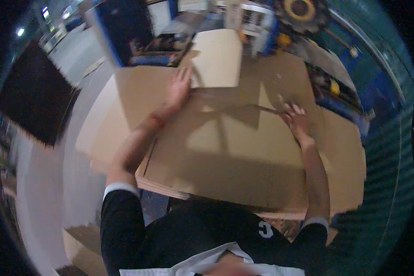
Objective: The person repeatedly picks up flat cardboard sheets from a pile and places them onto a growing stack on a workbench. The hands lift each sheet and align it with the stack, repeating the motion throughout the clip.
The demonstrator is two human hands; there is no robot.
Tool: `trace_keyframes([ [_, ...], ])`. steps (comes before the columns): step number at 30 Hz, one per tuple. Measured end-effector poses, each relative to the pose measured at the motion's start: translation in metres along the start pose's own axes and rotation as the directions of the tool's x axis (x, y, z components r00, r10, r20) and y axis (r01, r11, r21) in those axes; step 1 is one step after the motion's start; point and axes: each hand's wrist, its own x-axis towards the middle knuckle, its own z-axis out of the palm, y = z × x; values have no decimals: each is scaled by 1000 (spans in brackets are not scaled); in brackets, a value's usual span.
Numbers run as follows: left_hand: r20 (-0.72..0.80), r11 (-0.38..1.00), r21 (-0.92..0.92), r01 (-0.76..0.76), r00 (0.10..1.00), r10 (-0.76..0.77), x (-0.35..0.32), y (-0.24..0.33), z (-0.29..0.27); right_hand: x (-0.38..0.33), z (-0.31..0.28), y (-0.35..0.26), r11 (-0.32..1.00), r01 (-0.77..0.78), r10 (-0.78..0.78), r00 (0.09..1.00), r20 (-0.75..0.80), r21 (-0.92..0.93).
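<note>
Cardboard sheet (225, 152), big & flat, lies on top of a stack of like sheets (124, 115) right in front of the person. Head view: left hand (178, 87) spread open, palm down near the far edge, by an upturned flap (216, 57). Right hand (296, 120) also open, fingers resting at the right side near a crease. Blue machine w/ yellow wheel (303, 11) behind. Risk, imo: neither hand actually grips, so the top sheet could slide off the stack or buckle at the crease.
</note>
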Motion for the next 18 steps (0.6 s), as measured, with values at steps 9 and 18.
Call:
trace_keyframes([
  [9, 133, 719, -357, -597, 729, 671, -179, 66, -58, 90, 18, -10, 922, -47, 89, 992, -93, 385],
  [18, -154, 758, -282, -588, 808, 569, -213, 63, -48, 120, -19, 41, 946, -120, 177, 969, -170, 302],
])
